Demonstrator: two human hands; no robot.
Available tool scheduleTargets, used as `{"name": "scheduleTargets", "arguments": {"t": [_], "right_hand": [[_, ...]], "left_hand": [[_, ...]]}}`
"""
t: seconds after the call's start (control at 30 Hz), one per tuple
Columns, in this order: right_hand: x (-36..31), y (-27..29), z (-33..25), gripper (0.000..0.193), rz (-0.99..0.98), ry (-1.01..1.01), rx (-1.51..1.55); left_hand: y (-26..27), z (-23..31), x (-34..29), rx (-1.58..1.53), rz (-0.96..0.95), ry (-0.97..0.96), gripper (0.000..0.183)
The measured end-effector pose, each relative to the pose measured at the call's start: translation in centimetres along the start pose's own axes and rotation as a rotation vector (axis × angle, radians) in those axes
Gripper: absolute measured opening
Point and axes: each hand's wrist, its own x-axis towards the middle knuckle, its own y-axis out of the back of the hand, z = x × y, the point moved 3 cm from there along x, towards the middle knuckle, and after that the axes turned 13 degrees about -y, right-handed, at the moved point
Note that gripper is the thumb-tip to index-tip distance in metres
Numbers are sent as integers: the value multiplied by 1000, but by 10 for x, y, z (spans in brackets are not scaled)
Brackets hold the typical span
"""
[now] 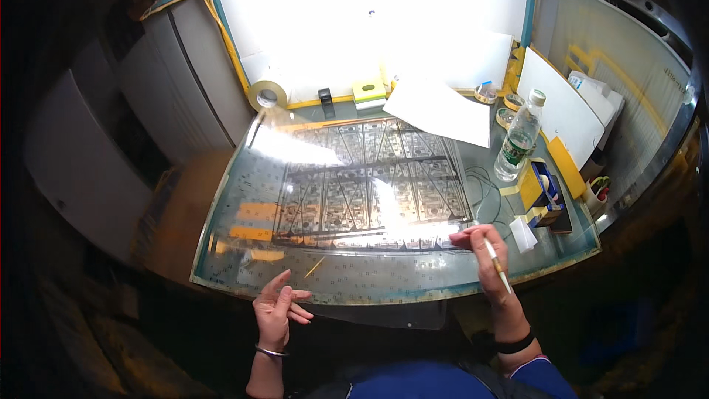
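Note:
On the glass-topped table [214,266] lies a large clear film sheet [343,210] with dark printed patterns in a grid. Close to the front edge at the left is my left hand [275,314], fingers apart and holding nothing, with a bangle on the wrist. A thin yellow stick [314,267] rests on the glass just beyond it. My right hand [484,255], at the sheet's near right corner, grips a slim white pen-like tool [493,255] with a brownish band. The tool slants across the hand; its exact kind cannot be made out.
At the right stand a water bottle [520,137] and a blue-and-yellow tape dispenser [541,192], near a thin dark cord [484,185]. White paper [443,111] covers the sheet's far right corner. A tape roll [267,96] and a yellow-green box [368,92] stand along the back.

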Motion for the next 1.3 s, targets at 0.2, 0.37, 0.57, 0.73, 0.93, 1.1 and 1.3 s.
{"name": "scheduleTargets", "arguments": {"t": [0.2, 0.37, 0.57, 0.73, 0.93, 1.1, 1.3], "right_hand": [[15, 13, 20, 24, 131, 18, 53], [0, 4, 11, 34, -257, -3, -91], [-4, -5, 2, 20, -345, 69, -372], [-2, -1, 12, 13, -321, 146, -318], [-2, 2, 16, 9, -274, 140, -310], [-4, 2, 6, 10, -286, 112, -331], [-2, 2, 13, 9, -253, 117, -260]], "left_hand": [[2, -13, 23, -198, 78, -184, 35], [-28, -14, 37, -301, 92, -287, 36], [-34, -23, 40, -340, 145, -314, 37], [-38, -21, 39, -358, 130, -300, 37], [-33, -26, 39, -371, 139, -306, 37], [-32, -27, 39, -394, 133, -312, 37], [-32, -27, 40, -398, 108, -311, 37]]}}
